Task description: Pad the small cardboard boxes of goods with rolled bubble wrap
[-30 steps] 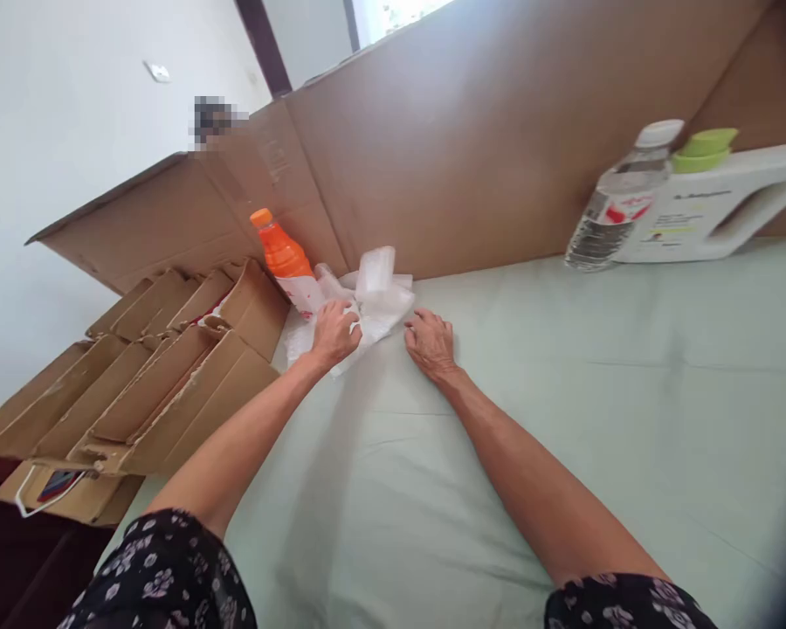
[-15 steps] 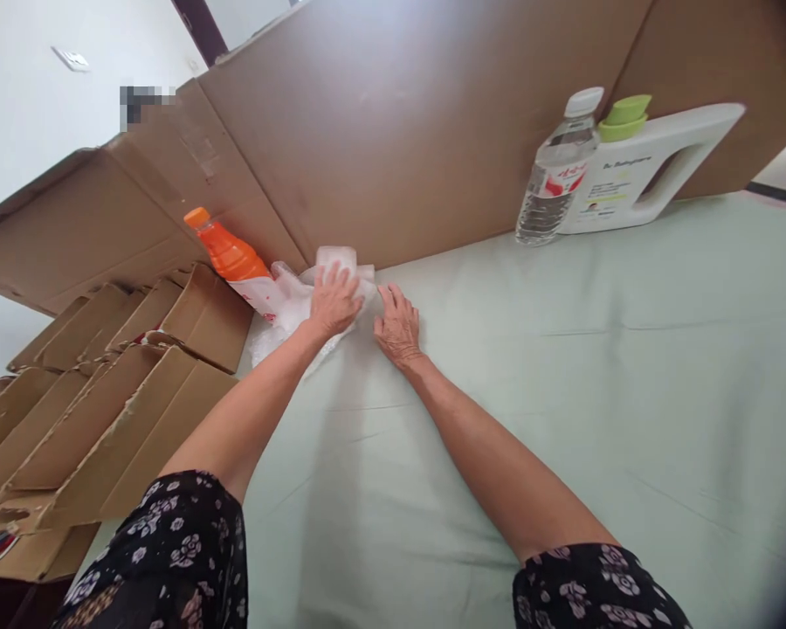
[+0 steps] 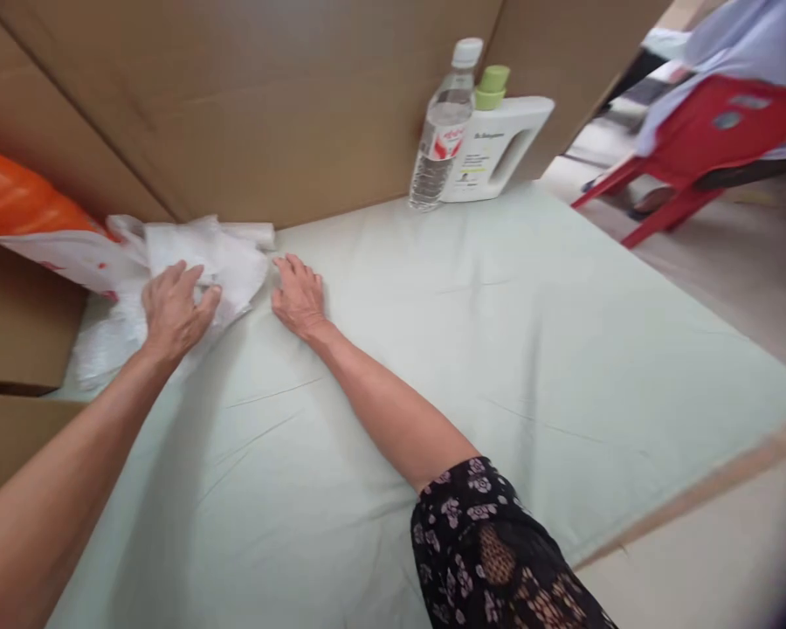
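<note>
Workroom, apparently — cardboard partition [image 3: 268, 114], occupied chair [image 3: 687, 140].

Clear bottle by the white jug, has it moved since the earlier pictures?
No. The clear bottle still stands just left of the white jug, in front of the cardboard wall; the camera's view has shifted, though.

The wrap [image 3: 241, 266] looks like thin, crinkled plastic, bubbled at one edge. The surface [image 3: 399, 376] is matt, lightly creased cloth. The panel [image 3: 288, 122] is matt cardboard; the clear bottle [image 3: 437, 153], glossy plastic (ribbed low down); the jug [image 3: 475, 170], smooth plastic; the sleeve [image 3: 458, 524], cloth with openwork lace.
</note>
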`<action>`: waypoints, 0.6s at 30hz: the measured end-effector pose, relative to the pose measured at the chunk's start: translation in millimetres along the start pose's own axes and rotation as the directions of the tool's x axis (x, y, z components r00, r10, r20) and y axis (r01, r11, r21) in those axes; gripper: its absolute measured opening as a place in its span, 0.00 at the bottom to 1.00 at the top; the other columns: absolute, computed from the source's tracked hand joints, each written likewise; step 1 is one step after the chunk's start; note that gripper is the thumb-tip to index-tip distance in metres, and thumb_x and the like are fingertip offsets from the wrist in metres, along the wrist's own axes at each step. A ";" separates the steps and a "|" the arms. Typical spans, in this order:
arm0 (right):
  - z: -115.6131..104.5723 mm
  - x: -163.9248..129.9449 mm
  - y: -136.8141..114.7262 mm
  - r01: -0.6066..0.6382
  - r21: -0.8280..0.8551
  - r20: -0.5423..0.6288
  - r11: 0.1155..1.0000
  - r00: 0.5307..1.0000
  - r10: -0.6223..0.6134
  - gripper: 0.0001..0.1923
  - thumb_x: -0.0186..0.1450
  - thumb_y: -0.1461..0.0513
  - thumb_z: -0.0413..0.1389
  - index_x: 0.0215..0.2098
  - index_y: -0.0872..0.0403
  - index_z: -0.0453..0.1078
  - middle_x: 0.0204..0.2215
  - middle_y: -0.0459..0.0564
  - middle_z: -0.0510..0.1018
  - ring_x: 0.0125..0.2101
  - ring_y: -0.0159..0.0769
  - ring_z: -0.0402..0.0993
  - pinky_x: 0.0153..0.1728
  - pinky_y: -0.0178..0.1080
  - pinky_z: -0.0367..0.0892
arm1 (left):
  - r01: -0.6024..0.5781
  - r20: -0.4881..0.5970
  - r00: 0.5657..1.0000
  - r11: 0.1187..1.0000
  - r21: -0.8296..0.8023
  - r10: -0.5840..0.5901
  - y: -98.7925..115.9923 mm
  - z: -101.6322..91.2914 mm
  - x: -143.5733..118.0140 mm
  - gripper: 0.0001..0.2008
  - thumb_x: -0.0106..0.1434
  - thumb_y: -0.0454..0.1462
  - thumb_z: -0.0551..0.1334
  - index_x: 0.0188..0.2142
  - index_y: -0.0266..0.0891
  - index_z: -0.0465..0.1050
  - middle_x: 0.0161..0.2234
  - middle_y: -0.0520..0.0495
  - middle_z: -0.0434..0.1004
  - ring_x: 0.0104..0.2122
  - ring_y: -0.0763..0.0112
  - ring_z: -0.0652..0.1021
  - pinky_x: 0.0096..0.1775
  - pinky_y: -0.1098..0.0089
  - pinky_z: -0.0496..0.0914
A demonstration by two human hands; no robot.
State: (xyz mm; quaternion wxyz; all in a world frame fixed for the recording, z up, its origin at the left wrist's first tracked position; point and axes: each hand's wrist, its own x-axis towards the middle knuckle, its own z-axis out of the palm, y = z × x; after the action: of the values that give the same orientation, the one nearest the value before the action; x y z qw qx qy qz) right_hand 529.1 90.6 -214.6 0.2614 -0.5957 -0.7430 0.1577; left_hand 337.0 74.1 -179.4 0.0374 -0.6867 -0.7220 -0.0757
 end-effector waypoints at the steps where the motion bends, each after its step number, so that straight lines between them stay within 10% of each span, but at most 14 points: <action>1: 1.2 -0.1 0.6 -0.001 -0.008 0.001 1.000 1.000 0.001 0.29 0.68 0.64 0.48 0.67 0.51 0.62 0.69 0.52 0.62 0.59 0.46 0.66 0.60 0.48 0.62 | -0.007 -0.024 1.000 1.000 -0.015 0.006 -0.8 2.2 -6.3 0.28 0.71 0.43 0.50 0.66 0.32 0.61 0.72 0.36 0.55 0.70 0.54 0.58 0.67 0.51 0.51; 7: 1.0 -1.6 1.3 -0.022 -0.006 0.025 1.000 0.999 0.022 0.28 0.68 0.65 0.48 0.66 0.50 0.61 0.69 0.50 0.62 0.59 0.44 0.66 0.61 0.48 0.61 | -0.030 0.097 0.995 0.999 -0.034 0.033 0.6 10.5 -29.3 0.28 0.70 0.45 0.49 0.63 0.32 0.69 0.71 0.34 0.57 0.71 0.48 0.57 0.68 0.48 0.49; 18: 1.1 0.0 4.9 -0.011 0.009 0.049 1.000 0.999 0.011 0.25 0.68 0.65 0.50 0.62 0.51 0.66 0.66 0.50 0.67 0.61 0.43 0.65 0.62 0.47 0.60 | -0.118 -0.049 0.993 0.978 -0.175 0.111 -24.5 27.5 -48.4 0.38 0.69 0.56 0.44 0.61 0.29 0.69 0.69 0.29 0.59 0.70 0.40 0.58 0.65 0.38 0.51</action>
State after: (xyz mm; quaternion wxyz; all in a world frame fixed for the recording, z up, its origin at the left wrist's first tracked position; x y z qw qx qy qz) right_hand 532.4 91.9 -218.2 0.2449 -0.5945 -0.7452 0.1770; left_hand 316.5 29.7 -215.6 -0.0054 -0.7262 -0.6707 -0.1508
